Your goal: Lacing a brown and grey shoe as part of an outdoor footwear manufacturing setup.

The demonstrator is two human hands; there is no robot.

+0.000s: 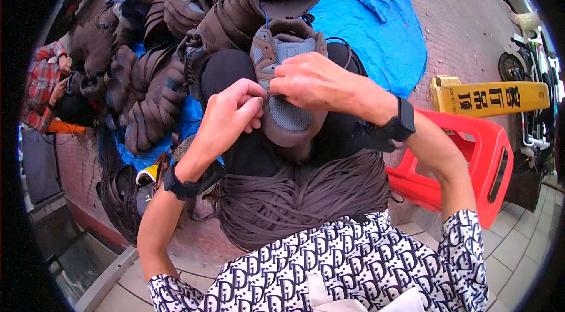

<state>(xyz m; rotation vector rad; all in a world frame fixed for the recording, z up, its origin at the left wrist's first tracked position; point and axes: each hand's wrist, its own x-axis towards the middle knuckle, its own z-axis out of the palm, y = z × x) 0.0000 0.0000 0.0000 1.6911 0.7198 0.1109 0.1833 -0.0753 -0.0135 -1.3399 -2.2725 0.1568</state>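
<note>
A grey and brown shoe upper rests between my knees, its toe toward me and its opening facing away. My right hand is closed over the middle of it, thumb and fingertips pinched at the lacing rows. Close beside the shoe's left edge, my left hand is curled, with thumb and forefinger near the same spot. What either hand pinches is hidden behind the fingers. A thick bundle of dark brown shoelaces lies across my lap.
Stacks of brown shoe uppers fill the left and far side over a blue tarp. A red plastic stool and a yellow sign box stand at right. A person in a red checked shirt works at far left.
</note>
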